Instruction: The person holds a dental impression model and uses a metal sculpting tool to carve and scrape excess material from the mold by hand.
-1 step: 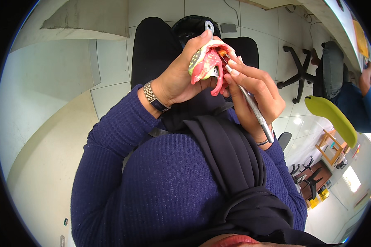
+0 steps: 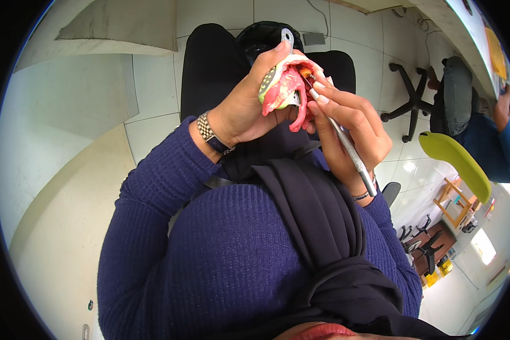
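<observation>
My left hand [image 2: 243,110] is closed around a dental impression tray [image 2: 287,37], whose metal handle points away from me. Pink-red and pale green impression material [image 2: 283,90] fills the tray and hangs over its edge in a loose pink strip. Perforated metal shows at the left side. In a pen grip, my right hand [image 2: 354,122] holds a slim craft knife [image 2: 348,148] with a silver round handle. Its thin tip reaches into the hollow of the impression, beside a small orange patch; the blade itself is hard to make out. The right fingertips rest close to the material.
Below my hands are my lap and a black-lined bin [image 2: 260,35]. Pale cabinet panels [image 2: 68,187] stand at my left. To the right are a lime-green chair back [image 2: 456,164], a wheeled chair base [image 2: 413,102] and another seated person [image 2: 484,141] beside a bench.
</observation>
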Demonstrator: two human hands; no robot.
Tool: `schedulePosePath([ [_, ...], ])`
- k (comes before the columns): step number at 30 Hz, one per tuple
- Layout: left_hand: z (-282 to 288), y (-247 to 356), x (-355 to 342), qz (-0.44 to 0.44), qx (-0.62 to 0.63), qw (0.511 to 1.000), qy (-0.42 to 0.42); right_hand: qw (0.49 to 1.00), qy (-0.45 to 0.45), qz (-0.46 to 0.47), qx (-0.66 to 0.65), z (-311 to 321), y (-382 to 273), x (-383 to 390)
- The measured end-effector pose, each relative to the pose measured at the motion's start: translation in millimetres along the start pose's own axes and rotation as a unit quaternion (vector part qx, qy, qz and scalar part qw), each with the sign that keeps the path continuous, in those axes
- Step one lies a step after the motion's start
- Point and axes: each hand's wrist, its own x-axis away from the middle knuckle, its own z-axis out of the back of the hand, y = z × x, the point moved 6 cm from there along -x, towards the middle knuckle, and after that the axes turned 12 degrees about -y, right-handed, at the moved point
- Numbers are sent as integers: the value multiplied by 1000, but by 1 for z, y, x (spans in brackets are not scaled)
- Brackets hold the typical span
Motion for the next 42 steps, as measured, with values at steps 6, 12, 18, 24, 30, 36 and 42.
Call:
schedulePosePath([
  [6,2,0,1,-2,9,1000,1,999,2,-26,-42,0,0,-1],
  [12,0,1,1,16,-17,1000,12,983,2,-76,-164,3,16,3],
  [18,-3,1,-2,8,-18,1000,-10,954,36,-118,-274,4,25,12],
  [24,-3,-1,-2,11,-4,1000,11,987,4,-49,-151,7,15,8],
  [30,0,-2,-1,10,15,1000,-18,995,-15,5,-94,8,10,2],
  [36,-3,1,0,7,-8,1000,17,978,-8,-24,-207,9,18,5],
  [42,-1,4,-2,-35,86,995,-28,951,22,-35,-308,11,26,12],
])
